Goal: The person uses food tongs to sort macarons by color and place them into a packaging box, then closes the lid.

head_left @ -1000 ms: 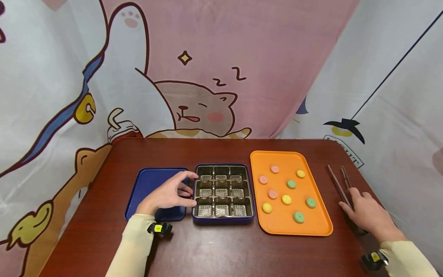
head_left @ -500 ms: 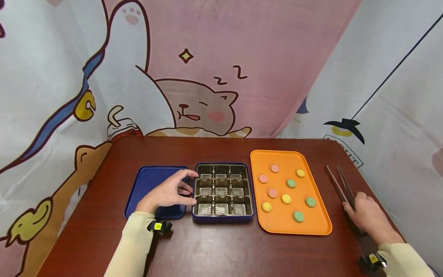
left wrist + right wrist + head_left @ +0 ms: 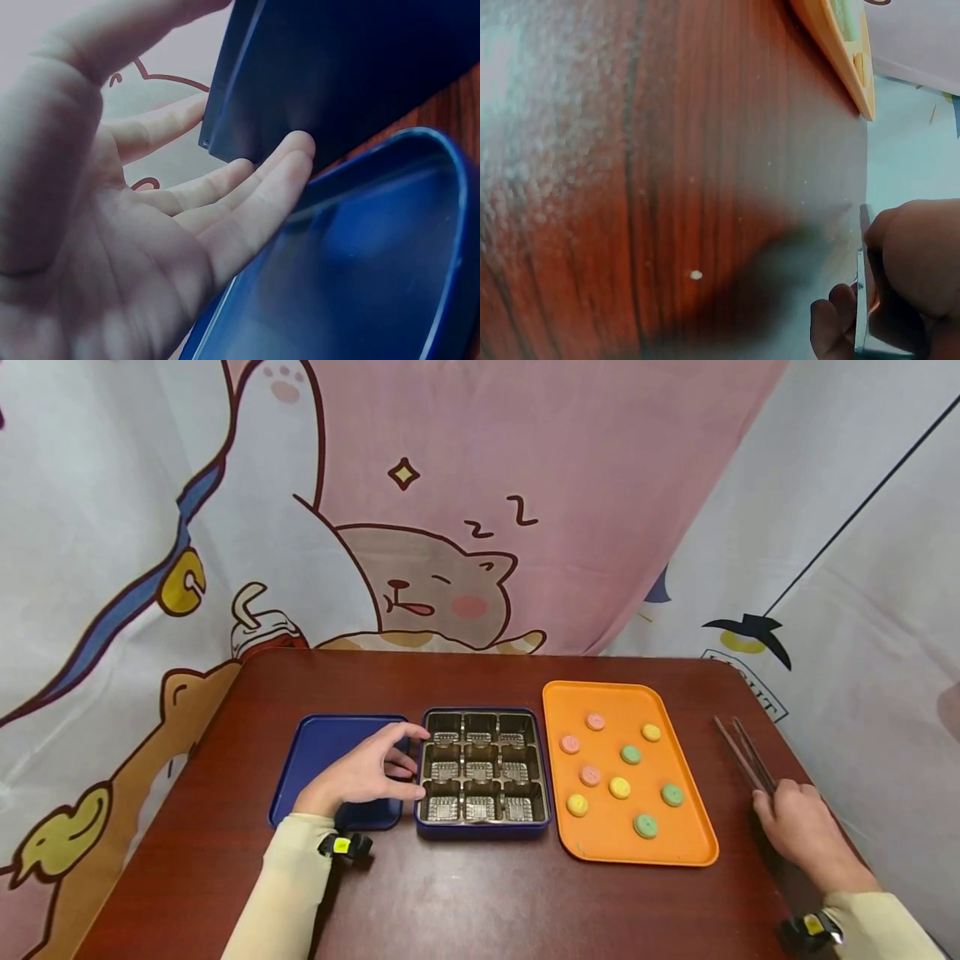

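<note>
My left hand [image 3: 367, 770] rests against the left side of a dark blue box [image 3: 483, 832]; its fingers are spread and lightly bent. In the left wrist view the fingertips [image 3: 296, 154] touch the box's smooth outer wall [image 3: 352, 67]. A shiny insert with several square compartments [image 3: 480, 770] sits inside the box, with nothing lying in them. At the table's right edge, my right hand [image 3: 806, 831] grips a pair of metal tongs [image 3: 742, 752], whose arms point away from me and stand slightly apart. The right wrist view shows only part of the tongs [image 3: 861, 300].
Right of the box lies an orange tray [image 3: 678, 843] with several small round macaron-like pieces in pink, yellow and green [image 3: 619, 787]. A shallow blue tray or lid [image 3: 330, 743] is partly under my left hand. A printed curtain [image 3: 585, 510] hangs behind the table.
The arms of the tongs have come closer together as my right hand squeezes, and that hand has shifted slightly right. My left hand stays at the box.
</note>
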`<state>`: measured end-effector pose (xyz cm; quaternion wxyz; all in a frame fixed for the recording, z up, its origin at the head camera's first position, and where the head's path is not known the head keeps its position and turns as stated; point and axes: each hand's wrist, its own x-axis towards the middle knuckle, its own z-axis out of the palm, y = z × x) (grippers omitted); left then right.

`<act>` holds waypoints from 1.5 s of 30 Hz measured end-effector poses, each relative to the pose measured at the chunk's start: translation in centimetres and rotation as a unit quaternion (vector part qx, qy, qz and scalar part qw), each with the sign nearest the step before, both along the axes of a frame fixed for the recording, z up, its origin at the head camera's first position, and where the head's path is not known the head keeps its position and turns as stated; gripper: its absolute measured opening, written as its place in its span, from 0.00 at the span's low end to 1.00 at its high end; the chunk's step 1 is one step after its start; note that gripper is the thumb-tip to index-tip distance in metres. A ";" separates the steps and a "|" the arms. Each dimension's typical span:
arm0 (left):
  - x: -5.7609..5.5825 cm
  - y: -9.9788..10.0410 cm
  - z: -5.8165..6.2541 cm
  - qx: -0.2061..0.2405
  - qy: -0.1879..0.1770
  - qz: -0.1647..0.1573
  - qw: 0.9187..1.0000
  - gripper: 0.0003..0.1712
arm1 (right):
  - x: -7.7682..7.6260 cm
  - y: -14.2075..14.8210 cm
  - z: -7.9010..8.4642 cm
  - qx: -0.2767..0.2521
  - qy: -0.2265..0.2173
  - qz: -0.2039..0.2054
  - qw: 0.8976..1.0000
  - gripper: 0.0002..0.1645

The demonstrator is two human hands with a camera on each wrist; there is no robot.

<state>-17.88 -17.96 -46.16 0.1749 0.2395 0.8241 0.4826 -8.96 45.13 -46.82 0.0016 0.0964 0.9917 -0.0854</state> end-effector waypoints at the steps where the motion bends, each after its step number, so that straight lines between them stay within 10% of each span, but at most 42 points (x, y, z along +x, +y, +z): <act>1: 0.0 0.0 0.0 0.001 0.002 -0.002 1.000 0.47 | 0.0 -0.1 0.0 0.000 0.008 0.003 1.000 0.20; 10: -0.1 0.0 0.1 -0.003 -0.001 -0.002 1.000 0.47 | 0.1 -1.6 0.7 -0.006 0.044 0.034 0.998 0.22; 45: -0.1 0.0 0.1 0.000 -0.005 -0.003 1.000 0.47 | 0.5 -5.1 1.3 -0.035 -0.056 0.108 0.992 0.31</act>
